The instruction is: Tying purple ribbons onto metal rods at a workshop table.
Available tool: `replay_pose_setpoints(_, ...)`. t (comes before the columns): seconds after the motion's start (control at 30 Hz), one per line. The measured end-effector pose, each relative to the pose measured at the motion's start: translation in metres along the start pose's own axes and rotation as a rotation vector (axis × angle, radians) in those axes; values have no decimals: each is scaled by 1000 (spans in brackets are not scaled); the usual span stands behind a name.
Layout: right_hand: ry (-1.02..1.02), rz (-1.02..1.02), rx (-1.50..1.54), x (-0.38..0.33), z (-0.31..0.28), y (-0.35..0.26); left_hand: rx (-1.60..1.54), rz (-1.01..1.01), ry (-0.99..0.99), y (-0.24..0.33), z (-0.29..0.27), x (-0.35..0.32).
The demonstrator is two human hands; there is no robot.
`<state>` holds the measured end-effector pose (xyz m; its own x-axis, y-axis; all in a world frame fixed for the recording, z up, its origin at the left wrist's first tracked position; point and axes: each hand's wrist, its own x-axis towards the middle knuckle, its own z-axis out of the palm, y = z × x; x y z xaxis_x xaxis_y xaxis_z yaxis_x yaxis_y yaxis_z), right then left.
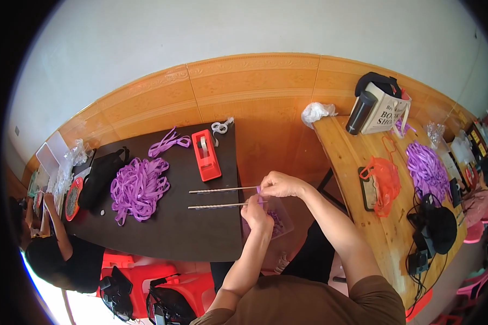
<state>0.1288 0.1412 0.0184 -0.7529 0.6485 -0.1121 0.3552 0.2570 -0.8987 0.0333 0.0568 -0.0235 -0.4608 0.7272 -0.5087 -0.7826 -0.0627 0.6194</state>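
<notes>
Two thin, pale rods with a twisted pattern, a far rod and a near rod, lie parallel and reach from the dark table toward my hands. A short bit of purple ribbon shows at the rod ends, by my fingertips. My right hand is closed in a pinch on the ribbon at the far rod's end. Just below it, my left hand is also closed, pinching the ribbon near the end of the near rod. My fingers partly hide the ribbon's path.
On the dark table lie a purple ribbon heap, a red tape dispenser and a black bag. A plastic bin sits below my hands. The wooden table stands right; another person is at left.
</notes>
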Motion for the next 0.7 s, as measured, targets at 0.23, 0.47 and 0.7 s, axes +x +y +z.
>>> replay_pose_setpoints(0.23,131,101,-73,-4,-1,1,21,39,-69,-2,-1,3)
replay_pose_setpoints(0.47,279,77,-46,-4,14,-2,-89,10,-38,8,3,-7)
replay_pose_setpoints(0.7,450,137,-350,-5,30,-10,-58,97,-83,-6,-11,11)
